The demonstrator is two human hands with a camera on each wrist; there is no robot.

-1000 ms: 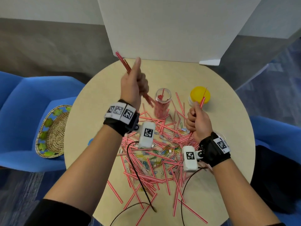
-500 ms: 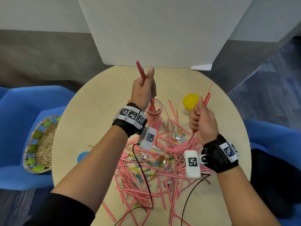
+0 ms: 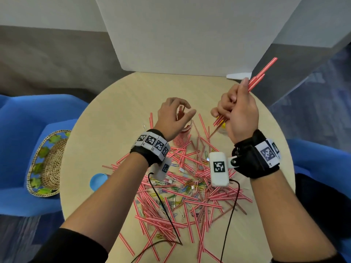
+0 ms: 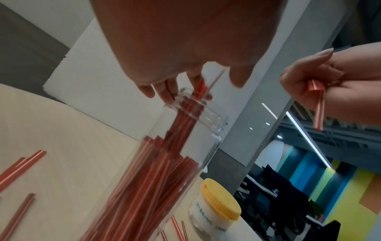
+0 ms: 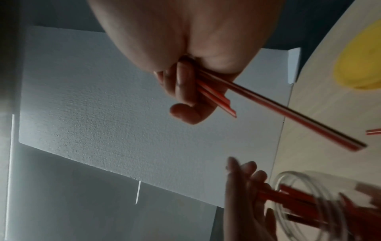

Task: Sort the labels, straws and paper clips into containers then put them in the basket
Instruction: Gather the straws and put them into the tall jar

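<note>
The left hand (image 3: 173, 114), which half a second earlier had gripped a bundle of straws, now hung with its grip loosely open over the clear jar (image 4: 171, 163) on the counter (image 3: 114, 111), that bundle dropped inside, while the right hand (image 3: 239, 114) had lifted, grip closed around more red straws (image 3: 263, 74) awaiting the jar.
</note>
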